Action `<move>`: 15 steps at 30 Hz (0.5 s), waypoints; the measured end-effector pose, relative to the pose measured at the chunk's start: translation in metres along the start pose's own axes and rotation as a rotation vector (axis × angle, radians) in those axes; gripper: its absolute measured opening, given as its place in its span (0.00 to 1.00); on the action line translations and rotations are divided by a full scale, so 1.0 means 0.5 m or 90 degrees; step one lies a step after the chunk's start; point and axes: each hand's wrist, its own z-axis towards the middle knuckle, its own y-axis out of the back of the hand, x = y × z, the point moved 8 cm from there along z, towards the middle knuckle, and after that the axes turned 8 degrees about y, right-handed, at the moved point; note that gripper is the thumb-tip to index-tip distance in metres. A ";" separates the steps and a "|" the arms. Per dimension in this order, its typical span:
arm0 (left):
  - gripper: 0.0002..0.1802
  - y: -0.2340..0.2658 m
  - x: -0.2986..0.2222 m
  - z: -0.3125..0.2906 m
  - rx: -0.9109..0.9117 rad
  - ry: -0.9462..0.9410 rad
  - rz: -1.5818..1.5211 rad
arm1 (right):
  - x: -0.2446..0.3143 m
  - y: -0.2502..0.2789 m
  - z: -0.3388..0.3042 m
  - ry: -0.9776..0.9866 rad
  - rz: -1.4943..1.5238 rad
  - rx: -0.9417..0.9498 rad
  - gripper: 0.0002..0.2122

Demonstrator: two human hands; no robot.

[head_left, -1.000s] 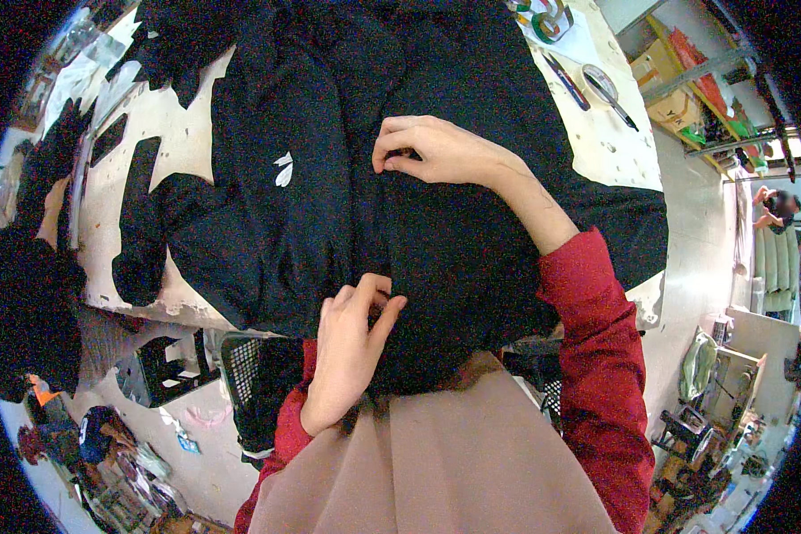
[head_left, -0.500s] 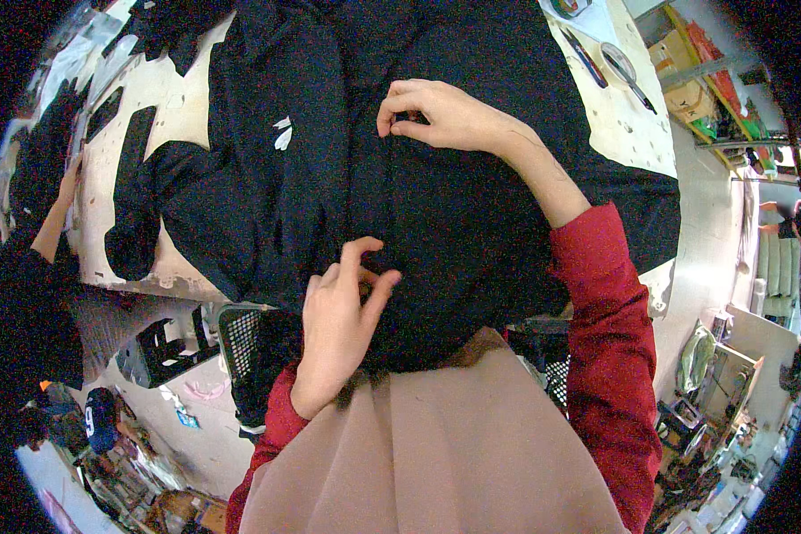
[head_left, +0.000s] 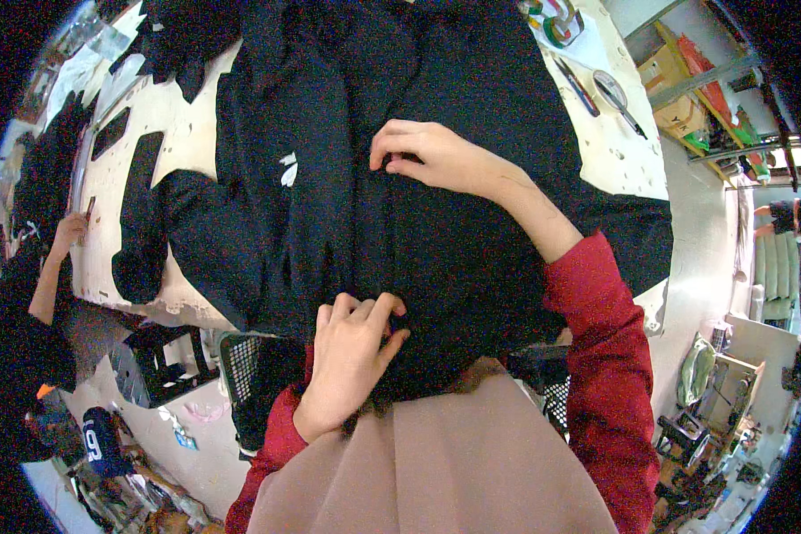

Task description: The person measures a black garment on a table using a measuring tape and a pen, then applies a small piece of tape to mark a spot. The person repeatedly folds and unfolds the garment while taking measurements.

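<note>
Both hands are staying pinched on the black garment (head_left: pixel 436 222), left hand (head_left: pixel 351 351) gripping the hem, right hand (head_left: pixel 432 160) sliding slightly up its middle seam, smoothing it flat.

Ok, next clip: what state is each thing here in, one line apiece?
Black garment: spread flat over the worktable, lower edge hanging off the near side.
Left hand: pinching the garment's near edge.
Right hand: fingertips pressed on the garment's middle.
Scissors: lying shut on the table, untouched.
Black fabric strip: lying flat at the table's left.
Black crate: on the floor beneath the table edge.
</note>
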 end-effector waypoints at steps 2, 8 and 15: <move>0.19 0.008 -0.019 0.005 -0.002 -0.036 0.037 | 0.001 0.039 0.003 0.001 -0.053 -0.107 0.06; 0.43 -0.013 -0.046 0.068 -0.110 -0.129 0.060 | -0.056 0.068 0.029 -0.162 -0.328 -0.217 0.11; 0.51 -0.061 -0.018 0.068 -0.049 -0.106 0.133 | -0.114 0.024 0.021 -0.221 -0.521 -0.108 0.28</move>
